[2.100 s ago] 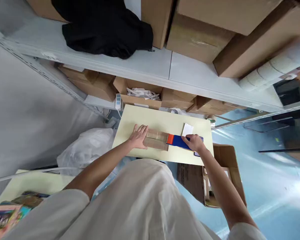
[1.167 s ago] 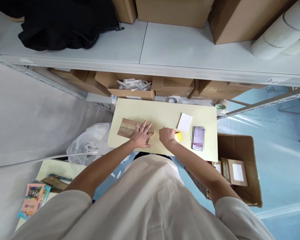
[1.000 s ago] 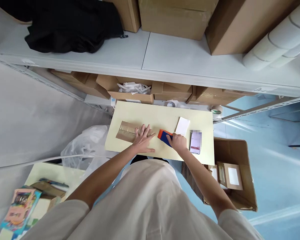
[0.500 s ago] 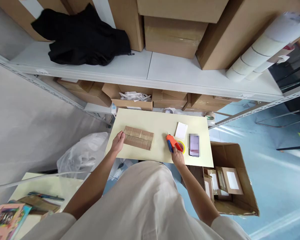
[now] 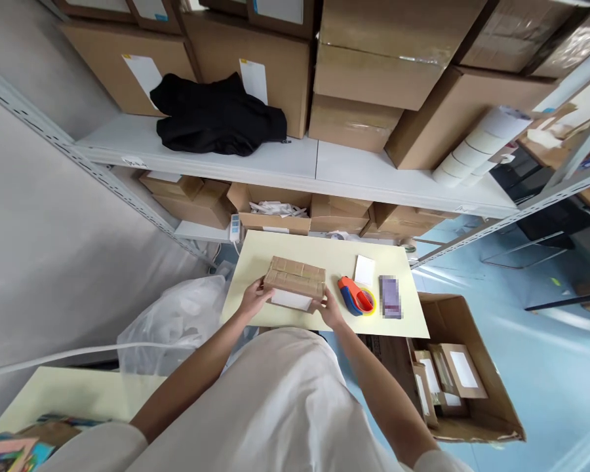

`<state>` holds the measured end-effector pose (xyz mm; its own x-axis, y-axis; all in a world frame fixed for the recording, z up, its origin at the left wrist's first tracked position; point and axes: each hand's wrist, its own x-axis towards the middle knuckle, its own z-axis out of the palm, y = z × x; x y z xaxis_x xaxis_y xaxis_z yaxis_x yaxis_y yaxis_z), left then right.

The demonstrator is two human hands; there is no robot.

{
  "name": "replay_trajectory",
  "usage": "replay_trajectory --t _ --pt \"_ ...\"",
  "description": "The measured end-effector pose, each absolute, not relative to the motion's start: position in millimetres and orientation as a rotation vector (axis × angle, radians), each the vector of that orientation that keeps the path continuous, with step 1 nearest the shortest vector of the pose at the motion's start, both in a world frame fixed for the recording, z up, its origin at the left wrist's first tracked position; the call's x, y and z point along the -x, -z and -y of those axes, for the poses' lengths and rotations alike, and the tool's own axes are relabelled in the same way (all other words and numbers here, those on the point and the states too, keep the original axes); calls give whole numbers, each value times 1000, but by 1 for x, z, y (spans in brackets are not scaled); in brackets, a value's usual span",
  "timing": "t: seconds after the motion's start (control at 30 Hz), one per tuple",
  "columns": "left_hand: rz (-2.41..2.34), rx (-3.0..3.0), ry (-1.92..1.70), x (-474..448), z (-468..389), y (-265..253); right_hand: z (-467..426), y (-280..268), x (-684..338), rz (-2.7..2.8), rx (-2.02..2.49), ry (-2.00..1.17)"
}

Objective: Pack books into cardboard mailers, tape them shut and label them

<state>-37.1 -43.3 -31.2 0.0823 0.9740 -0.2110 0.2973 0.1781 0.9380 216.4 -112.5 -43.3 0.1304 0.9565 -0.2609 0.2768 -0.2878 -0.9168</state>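
Observation:
A taped brown cardboard box [image 5: 296, 276] is tilted over the cream table [image 5: 255, 244], its front side with a white label facing me. My left hand [image 5: 255, 298] grips its left end, and my right hand [image 5: 330, 308] grips its right end. Just right of my right hand lies an orange and blue tape dispenser [image 5: 354, 296] with a yellow-rimmed roll. Behind the dispenser is a white pad or stack of labels [image 5: 364, 270]. A phone [image 5: 390, 296] with a blurred screen rests further right.
A large open carton [image 5: 491, 387] holding several labelled small boxes stands right of the table. Shelving [image 5: 285, 172] with cartons, a black garment [image 5: 221, 118] and white rolls [image 5: 482, 147] rises behind. Plastic bags [image 5: 177, 314] are at the left. Another table [image 5: 78, 387] stands at lower left.
My right hand has let go of the tape dispenser, which now lies on the table, and has taken the box's right end. The box has been tilted, showing its white label. The view has shifted upward.

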Motion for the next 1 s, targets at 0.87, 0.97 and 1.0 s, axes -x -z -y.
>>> replay_trajectory --t 0.87,0.97,1.0 --pt "-1661 -1477 -550 43 9 51 70 48 -206 940 1894 -1205" --pt "-1693 -1497 -508 45 11 52 71 52 -205 924 1865 -1236" --pt "-1691 -1507 -496 46 12 53 71 53 -205 925 1838 -1261"
